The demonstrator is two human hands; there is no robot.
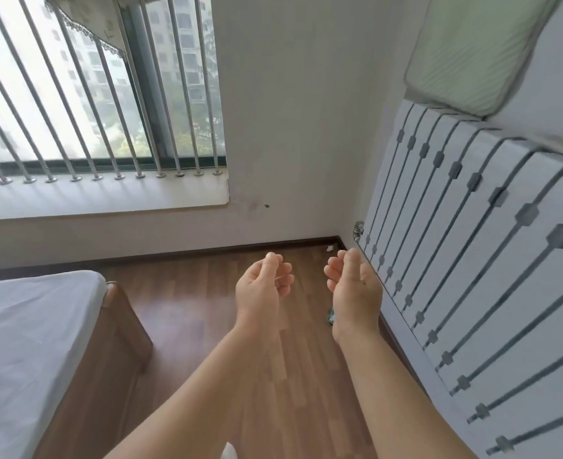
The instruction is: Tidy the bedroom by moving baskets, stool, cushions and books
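— Reporting on the hands first: what is their condition?

— Both are raised side by side over the wood floor (187, 313), near the room's corner, forearms bare. The left hand (262, 286) has its fingers loosely curled with the thumb up; nothing is gripped in it. The right hand (353, 283) is relaxed, palm turned inward toward the left, fingers gently bent, also carrying nothing. The two hands are apart, not touching.

— Location of the task items?

— One green cushion (472, 51) is in view, at the upper right, leaning tilted against the wall above the white radiator cover (492, 260); its lower edge appears to rest on the cover's top. It is well apart from both hands. Baskets, stool and books: none noted in this view.

— Surroundings?

— Bed (25, 342) at lower left, white sheet over a brown wooden frame. Window (84, 87) at upper left, fitted with metal bars, a pale sill beneath it, and a lace-edged curtain (84, 18) hanging at the top. A small scrap of pale litter (329, 249) lies on the floor in the corner by the skirting board. A second small object (331, 316) sits on the floor, partly hidden behind the right wrist; I cannot identify it. A metal valve (358, 230) shows at the radiator cover's near-corner end.
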